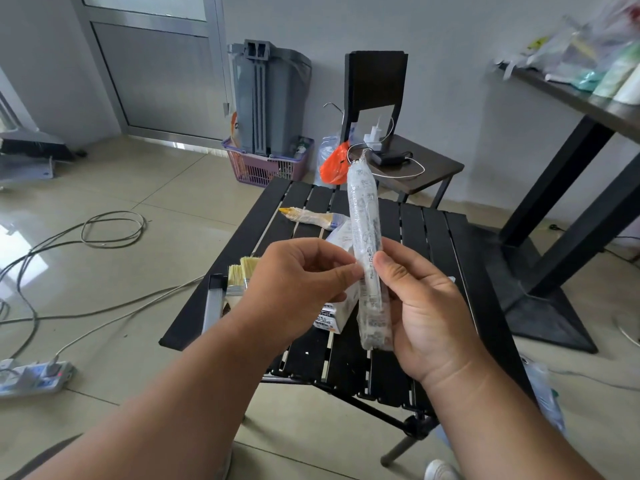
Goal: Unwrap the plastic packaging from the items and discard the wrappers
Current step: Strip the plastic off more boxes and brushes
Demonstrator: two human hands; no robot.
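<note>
A long white tube wrapped in clear plastic film (366, 233) stands nearly upright above the black slatted table (433, 244). My right hand (426, 306) grips its lower half, thumb against the film. My left hand (298, 289) pinches the film at the tube's left side, fingertips meeting the right thumb. A paintbrush still in plastic wrap (313, 217) lies on the table's far side. Two bare brushes with pale bristles (242, 271) lie at the table's left, partly hidden by my left hand. A small white box (337, 311) sits under the tube.
A purple basket (266, 164) holding a grey bin stands on the floor beyond the table. An orange bag (334, 166) hangs by a dark chair (398, 154). Cables and a power strip (31, 379) lie on the floor at left. A tall table with packets (588, 98) is at right.
</note>
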